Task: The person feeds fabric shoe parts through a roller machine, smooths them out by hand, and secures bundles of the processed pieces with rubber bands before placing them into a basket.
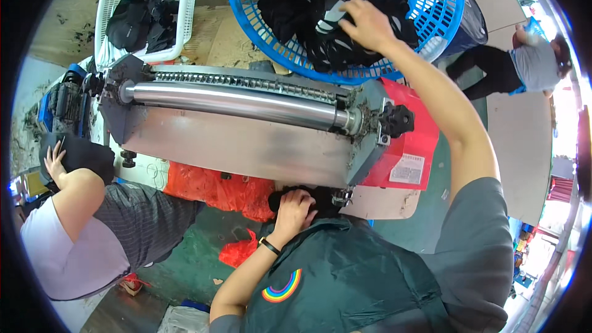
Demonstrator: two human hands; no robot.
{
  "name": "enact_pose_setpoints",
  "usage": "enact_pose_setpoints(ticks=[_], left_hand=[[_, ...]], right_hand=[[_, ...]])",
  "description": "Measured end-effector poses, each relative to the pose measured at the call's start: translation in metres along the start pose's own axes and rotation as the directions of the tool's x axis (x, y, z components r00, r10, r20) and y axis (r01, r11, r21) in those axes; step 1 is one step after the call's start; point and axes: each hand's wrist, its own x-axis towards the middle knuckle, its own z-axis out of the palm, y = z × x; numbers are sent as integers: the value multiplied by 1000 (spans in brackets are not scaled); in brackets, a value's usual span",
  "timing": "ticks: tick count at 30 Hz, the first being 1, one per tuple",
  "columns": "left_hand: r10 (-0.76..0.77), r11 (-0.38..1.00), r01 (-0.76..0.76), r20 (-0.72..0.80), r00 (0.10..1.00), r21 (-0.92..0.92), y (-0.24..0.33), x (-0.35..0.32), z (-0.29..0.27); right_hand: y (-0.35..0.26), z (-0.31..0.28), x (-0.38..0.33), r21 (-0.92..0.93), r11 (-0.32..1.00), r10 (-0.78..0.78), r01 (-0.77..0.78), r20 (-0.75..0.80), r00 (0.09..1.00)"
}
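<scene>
My right hand (370,23) reaches over a large round blue plastic basket (439,0) at the top. Its fingers close on a black fabric piece with a pale grey patch (333,12), among a heap of black fabric pieces (280,0). My left hand (293,213) is down at the front edge of the machine, its fingers curled over a bunched black fabric bundle (320,198). Between my hands stands a machine with a long shiny metal roller (234,103) and a smooth metal plate (246,148) sloping towards me.
A white plastic basket (187,6) with black pieces stands at the far left. A black knob (398,119) juts out at the machine's right end, beside a red sheet (422,142). Red plastic bags (213,188) hang in front. A co-worker (80,222) is close on my left; another person (530,65) is farther right.
</scene>
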Motion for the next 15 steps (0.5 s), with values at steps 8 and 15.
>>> enact_pose_setpoints(ticks=[8, 15], left_hand=[[-161, 963, 164, 28, 987, -215, 34, -5, -108], [-539, 442, 479, 202, 818, -758, 34, 71, -171]], right_hand=[[-11, -92, -7, 492, 789, 314, -368, 191, 930], [-104, -65, 7, 514, 719, -146, -468, 770, 621]])
